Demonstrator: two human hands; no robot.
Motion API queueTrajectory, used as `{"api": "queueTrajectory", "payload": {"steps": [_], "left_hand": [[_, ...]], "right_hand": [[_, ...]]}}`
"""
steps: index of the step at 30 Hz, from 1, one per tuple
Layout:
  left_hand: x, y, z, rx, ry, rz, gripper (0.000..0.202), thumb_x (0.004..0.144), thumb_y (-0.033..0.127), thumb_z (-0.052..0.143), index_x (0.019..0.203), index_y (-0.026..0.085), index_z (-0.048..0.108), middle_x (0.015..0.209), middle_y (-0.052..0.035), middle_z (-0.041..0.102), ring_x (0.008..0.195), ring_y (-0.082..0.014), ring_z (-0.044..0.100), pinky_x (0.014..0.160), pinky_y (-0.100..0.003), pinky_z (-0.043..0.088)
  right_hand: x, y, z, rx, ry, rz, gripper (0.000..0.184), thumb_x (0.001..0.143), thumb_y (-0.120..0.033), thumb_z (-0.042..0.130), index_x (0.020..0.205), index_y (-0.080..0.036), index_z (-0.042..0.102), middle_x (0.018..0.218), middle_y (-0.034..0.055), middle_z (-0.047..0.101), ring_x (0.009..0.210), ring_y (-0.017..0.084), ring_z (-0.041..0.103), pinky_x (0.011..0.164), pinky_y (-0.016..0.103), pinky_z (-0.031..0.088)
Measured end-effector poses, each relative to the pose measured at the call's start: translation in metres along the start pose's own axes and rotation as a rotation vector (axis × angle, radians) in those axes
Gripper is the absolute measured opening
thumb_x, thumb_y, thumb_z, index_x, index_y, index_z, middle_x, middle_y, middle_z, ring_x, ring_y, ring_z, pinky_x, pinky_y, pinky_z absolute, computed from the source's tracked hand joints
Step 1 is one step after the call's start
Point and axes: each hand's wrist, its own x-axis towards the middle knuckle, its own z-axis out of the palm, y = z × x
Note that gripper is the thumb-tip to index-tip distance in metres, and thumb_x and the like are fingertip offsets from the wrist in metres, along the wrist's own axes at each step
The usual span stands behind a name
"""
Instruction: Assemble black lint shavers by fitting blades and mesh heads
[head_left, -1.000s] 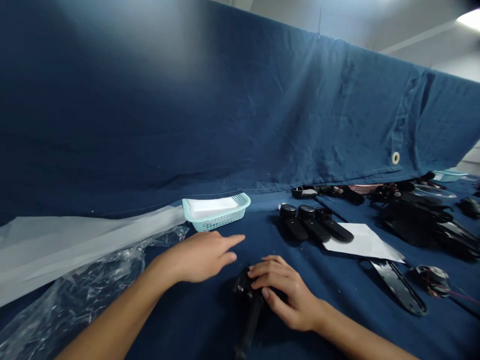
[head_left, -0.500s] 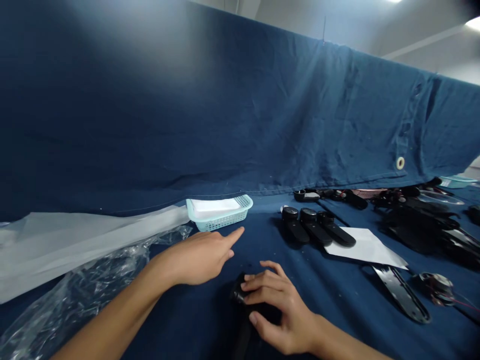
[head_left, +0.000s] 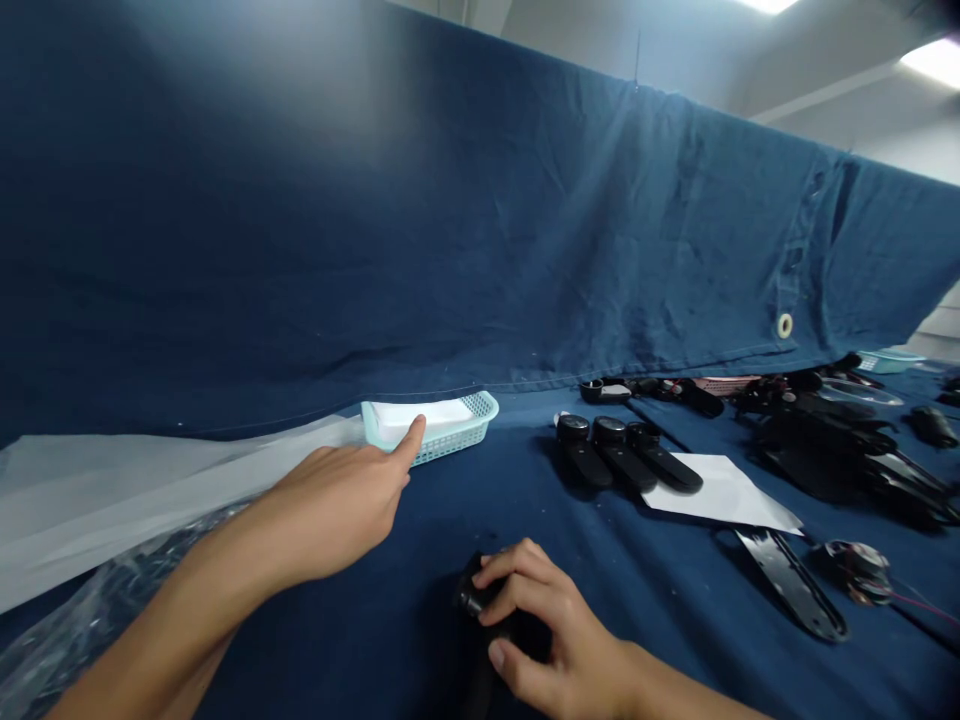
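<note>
**Desk:** What does the head camera show at the blue-draped workbench?

**Reporter:** A person's two bare hands over a navy cloth. The left hand (head_left: 337,500) is out toward a pale teal mesh basket (head_left: 457,428), index finger straight and its tip at the basket's near rim, the other fingers curled under. I cannot tell whether the fingertip actually touches the plastic. The right hand (head_left: 551,625) is wrapped over the round head of one black handle-shaped device (head_left: 471,600), fingers bent across it and thumb against its side; the device lies on the cloth at the bottom centre, its shaft running toward the person.

**Desk:** Counts, please.

**Reporter:** One basket, with a white sheet lying in it. Three matching black handle parts (head_left: 619,455) lie side by side to the right of the basket, well apart from the held device, their far ends resting on one white sheet of paper (head_left: 724,492). One flat black elongated plate (head_left: 787,588) lies just beside that paper, and one small round wired component (head_left: 855,572) sits near the plate's end. A heap of black parts (head_left: 840,450) fills the far right; its pieces are too tangled to count. Clear plastic film (head_left: 112,480) spreads at the left, under the left forearm. One hanging blue curtain (head_left: 450,220) closes off the back.
</note>
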Motion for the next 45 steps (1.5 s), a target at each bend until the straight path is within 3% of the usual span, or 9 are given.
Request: {"api": "queueTrajectory", "payload": {"steps": [8,11,14,19,26,30,36,41,45], "left_hand": [[-0.019,0.015,-0.01,-0.056,0.074,-0.062,0.058,0.095,0.034,0.028,0.151,0.023,0.021,0.065,-0.0023,0.065,0.058,-0.0232,0.06,0.054,-0.031,0.036],[-0.018,0.016,-0.013,-0.057,0.074,-0.11,0.06,0.096,0.033,0.025,0.152,0.018,0.015,0.063,-0.0028,0.065,0.056,-0.0235,0.06,0.053,-0.031,0.036],[-0.014,0.012,-0.009,-0.037,0.064,-0.124,0.06,0.096,0.033,0.024,0.152,0.014,0.014,0.063,-0.0039,0.065,0.056,-0.0238,0.06,0.052,-0.031,0.035],[-0.016,0.012,-0.001,-0.046,0.093,-0.067,0.059,0.098,0.037,0.023,0.153,0.022,0.009,0.056,0.0002,0.062,0.053,-0.023,0.059,0.051,-0.031,0.034],[-0.031,0.034,-0.002,0.024,0.017,0.115,0.061,0.095,0.045,0.037,0.15,0.022,0.024,0.068,-0.0053,0.07,0.066,-0.0276,0.065,0.058,-0.035,0.041],[-0.026,0.058,0.006,0.045,-0.151,0.171,0.068,0.088,0.034,0.058,0.148,0.018,0.031,0.09,-0.0114,0.074,0.081,-0.0327,0.068,0.069,-0.042,0.048],[-0.003,0.067,0.034,0.035,-0.189,0.216,0.098,0.063,0.022,0.084,0.145,0.005,0.033,0.117,-0.0187,0.066,0.099,-0.0347,0.064,0.08,-0.043,0.052],[0.011,0.056,0.043,0.029,-0.19,0.256,0.058,0.058,0.026,0.088,0.109,0.007,0.067,0.098,-0.0159,0.071,0.086,-0.0342,0.069,0.073,-0.04,0.053],[0.018,0.052,0.042,0.005,-0.173,0.265,0.037,0.059,0.025,0.087,0.089,0.009,0.072,0.089,-0.0137,0.072,0.079,-0.0321,0.07,0.069,-0.037,0.052]], "right_hand": [[-0.002,-0.004,0.002,0.016,-0.011,-0.014,0.027,0.076,-0.012,0.063,0.102,-0.02,0.06,0.11,0.008,0.063,0.108,0.021,0.058,0.099,0.038,0.045],[-0.005,0.002,-0.002,-0.091,-0.018,-0.019,0.035,0.079,-0.018,0.066,0.112,-0.021,0.055,0.119,0.0084,0.062,0.122,0.023,0.051,0.104,0.04,0.042],[-0.006,0.009,-0.006,-0.249,0.032,-0.008,0.029,0.081,-0.025,0.068,0.107,-0.022,0.056,0.125,0.0094,0.059,0.129,0.026,0.045,0.105,0.043,0.04],[-0.006,0.011,-0.01,-0.35,0.058,0.056,0.019,0.087,-0.024,0.062,0.106,-0.023,0.059,0.12,0.0084,0.061,0.125,0.026,0.048,0.102,0.045,0.041],[-0.004,0.003,-0.011,-0.303,-0.089,0.124,0.04,0.085,-0.041,0.063,0.119,-0.024,0.053,0.124,0.0113,0.059,0.119,0.028,0.053,0.104,0.049,0.037],[-0.002,0.002,-0.009,-0.263,-0.132,0.164,0.058,0.077,-0.056,0.067,0.121,-0.021,0.05,0.128,0.0145,0.054,0.127,0.032,0.045,0.103,0.05,0.04],[-0.006,0.006,-0.011,-0.259,-0.287,0.161,0.091,0.064,-0.062,0.076,0.134,-0.022,0.034,0.148,0.0174,0.034,0.141,0.042,0.021,0.11,0.07,0.007],[-0.009,0.009,-0.01,-0.21,-0.278,0.145,0.095,0.06,-0.057,0.081,0.133,-0.022,0.032,0.149,0.0186,0.032,0.141,0.042,0.019,0.11,0.07,0.004],[-0.006,0.007,-0.009,-0.161,-0.266,0.173,0.09,0.059,-0.053,0.081,0.131,-0.021,0.035,0.147,0.0204,0.035,0.14,0.04,0.026,0.111,0.069,0.011]]}}
